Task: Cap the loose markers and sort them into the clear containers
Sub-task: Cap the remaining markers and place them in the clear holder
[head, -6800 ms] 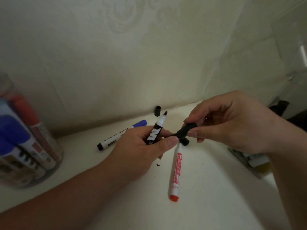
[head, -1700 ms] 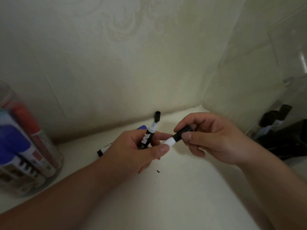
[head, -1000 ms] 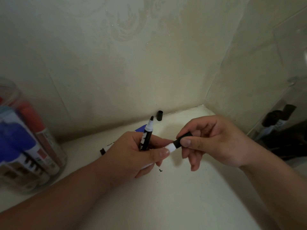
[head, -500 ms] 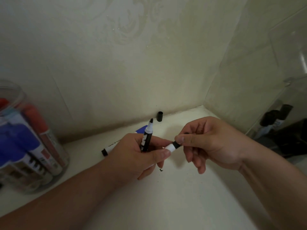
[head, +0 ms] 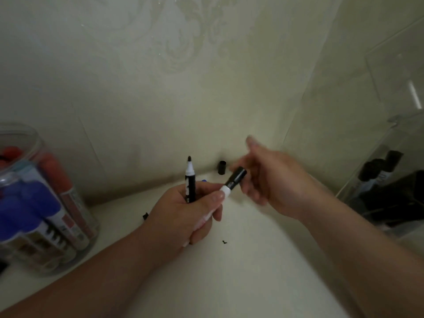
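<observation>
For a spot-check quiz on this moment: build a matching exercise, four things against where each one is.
Things:
1. loose black cap
2. uncapped black marker
3. capped marker
4. blue markers

Places:
A. inside the round jar on the left
B. at the foot of the wall, in no hand
C. in the left hand, bare tip pointing up
D. in the left hand, black cap on

Pairs: 1-B, 2-C, 3-D, 4-A

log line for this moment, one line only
left hand: grips uncapped black marker and capped marker | right hand: open, blurred, near loose cap | next: likely cap pickup
</observation>
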### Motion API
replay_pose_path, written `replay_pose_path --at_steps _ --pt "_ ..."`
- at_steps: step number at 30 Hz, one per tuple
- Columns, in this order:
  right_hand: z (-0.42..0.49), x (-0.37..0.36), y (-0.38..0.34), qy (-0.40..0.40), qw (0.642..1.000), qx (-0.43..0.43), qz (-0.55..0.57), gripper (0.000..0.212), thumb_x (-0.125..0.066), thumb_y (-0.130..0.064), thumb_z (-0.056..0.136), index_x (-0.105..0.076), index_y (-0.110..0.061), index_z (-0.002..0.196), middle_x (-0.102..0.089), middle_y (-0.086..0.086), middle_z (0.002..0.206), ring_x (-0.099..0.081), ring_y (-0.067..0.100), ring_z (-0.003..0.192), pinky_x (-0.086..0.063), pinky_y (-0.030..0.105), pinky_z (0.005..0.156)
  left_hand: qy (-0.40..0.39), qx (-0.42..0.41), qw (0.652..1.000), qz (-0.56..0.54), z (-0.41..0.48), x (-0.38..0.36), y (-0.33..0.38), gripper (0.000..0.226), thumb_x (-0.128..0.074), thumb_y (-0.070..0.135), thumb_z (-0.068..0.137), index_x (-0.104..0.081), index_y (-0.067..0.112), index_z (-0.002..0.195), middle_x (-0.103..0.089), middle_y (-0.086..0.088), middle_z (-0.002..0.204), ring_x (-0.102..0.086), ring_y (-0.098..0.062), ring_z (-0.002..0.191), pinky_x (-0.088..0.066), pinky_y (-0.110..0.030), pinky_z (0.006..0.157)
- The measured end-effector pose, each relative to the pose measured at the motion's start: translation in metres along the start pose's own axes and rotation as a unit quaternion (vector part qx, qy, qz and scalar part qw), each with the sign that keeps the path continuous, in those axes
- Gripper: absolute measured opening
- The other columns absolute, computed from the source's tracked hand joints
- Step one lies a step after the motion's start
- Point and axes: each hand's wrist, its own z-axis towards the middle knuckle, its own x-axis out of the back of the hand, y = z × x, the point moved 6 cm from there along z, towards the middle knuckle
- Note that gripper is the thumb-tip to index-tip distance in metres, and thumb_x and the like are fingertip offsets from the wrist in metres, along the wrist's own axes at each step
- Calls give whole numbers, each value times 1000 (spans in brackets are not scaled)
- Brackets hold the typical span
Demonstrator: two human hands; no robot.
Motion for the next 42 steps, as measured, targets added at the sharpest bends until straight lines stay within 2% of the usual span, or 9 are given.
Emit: replay_pose_path --at_steps 3,8,12,16,20,27,31,36,42 --pt "42 16 9 151 969 52 -186 43 -64 -46 91 -70 -7 75 -66 8 63 -54 22 53 -43 34 50 15 17 996 -90 2 6 -6 13 -66 19 95 -72 15 83 -55 -9 65 -31 -14 32 -20 -22 39" --pt "77 -2 32 134 893 52 -426 30 -77 -44 77 -62 -21 64 -65 -4 68 -64 17 68 -58 37 70 2 65 972 -225 5 4 -11 42 -48 51 95 -74 18 92 -52 -11 63 -36 -16 33 -20 -26 40" --pt "66 -3 25 124 912 101 -378 13 -73 -22 85 -71 -17 74 -69 1 71 -63 16 66 -54 34 67 -1 58 976 -209 7 3 -11 37 -39 48 97 -62 19 103 -51 -11 67 -32 -14 35 -15 -28 44" --pt "27 16 5 146 976 75 -140 6 -66 -7 91 -68 -1 93 -74 11 77 -68 23 58 -55 35 50 2 8 995 -102 6 1 -8 27 -40 39 99 -61 27 86 -59 -9 77 -29 -14 38 -18 -25 44" --pt "-23 34 -22 181 967 162 -80 20 -66 -13 94 -58 -20 111 -69 7 68 -46 16 48 -37 26 45 16 -23 999 -30 5 -3 -7 17 -54 35 100 -57 19 99 -64 -10 73 -31 -15 37 -25 -20 40" --pt "-36 47 -3 93 978 178 59 13 -70 -6 75 -69 -17 68 -51 2 53 -34 16 46 -24 27 50 -2 -46 987 154 -5 -11 -3 5 -68 40 91 -65 36 91 -67 2 66 -42 -8 45 -34 -23 48" --pt "-32 40 1 -25 981 182 67 22 -89 -28 64 -76 -17 77 -61 4 65 -50 18 52 -26 37 58 10 -58 974 218 -8 -16 -1 9 -71 31 90 -67 39 90 -72 9 77 -61 2 58 -41 -12 52" --pt "-29 37 7 -84 979 185 24 41 -89 -44 62 -77 -11 82 -61 14 72 -52 22 62 -44 27 60 0 -54 971 232 -8 -17 0 9 -71 29 89 -68 38 92 -70 12 79 -67 1 68 -43 -9 54" --pt "-35 26 5 -111 969 211 -65 37 -83 -46 72 -76 -12 85 -61 17 75 -55 29 70 -47 32 66 -22 -71 963 259 -6 -17 -3 9 -71 33 91 -70 39 98 -70 10 83 -70 -11 78 -55 -27 68"
